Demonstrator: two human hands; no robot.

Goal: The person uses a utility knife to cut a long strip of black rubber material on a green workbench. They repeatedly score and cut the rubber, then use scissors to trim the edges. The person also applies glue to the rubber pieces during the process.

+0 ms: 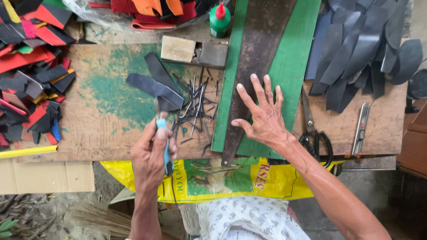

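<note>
**Knife gripped, palm flat on the dark strip**

Closed tight around a blue-handled knife [165, 146]: left hand [151, 155], lower centre of the frame, fist wrapped on the handle, blade tip raised toward the dark pieces above it. Spread open and holding nothing: right hand [262, 118], just right of centre, fingers fanned, palm pressed flat on a long dark tapered strip [255, 66] running from the top edge down to the table's near edge. Beneath that strip, a green board [298, 58], slanted the same way.

Just above the blade, touching or nearly so: a few cut dark pieces [155, 84] overlapping on the worn wooden table [102, 120]. Right beside them, between the two hands, a loose scatter of thin nails [195, 104]. Further up, a small wooden block [178, 49] and a green glue bottle [219, 20] with a red cap. At the right, scissors [313, 133] and a metal utility cutter [361, 129], lying apart from both hands. Upper right, a heap of dark cut-outs [364, 44]; far left, a pile of red, black and yellow scraps [31, 71].

Risks, as a judgement only: blade bare and angled up close to the nails, so a slip could catch metal and nick the edge; fanned right fingers lying near, open to a cut should the knife swing across; strip overhanging the table's edge, likely to slide if the palm lifts.
</note>
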